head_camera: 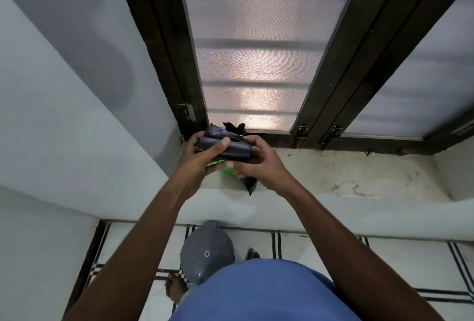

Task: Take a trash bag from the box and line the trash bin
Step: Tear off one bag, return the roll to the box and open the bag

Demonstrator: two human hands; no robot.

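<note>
Both my hands are raised over the window ledge (346,174), gripping a dark roll of trash bags (230,147). My left hand (200,156) wraps the roll's left end, thumb across the top. My right hand (259,161) holds the right end, and a loose dark bag corner (249,184) hangs below it. A bit of green packaging (225,168), probably the box, shows under the roll between my hands. Crumpled black plastic (234,127) pokes up behind the roll. The grey trash bin (207,251), lid closed, stands on the floor below me.
A dark-framed window (256,64) with frosted panes rises behind the ledge. White walls close in on the left. The tiled floor (384,264) has black stripe lines. My bare feet stand beside the bin.
</note>
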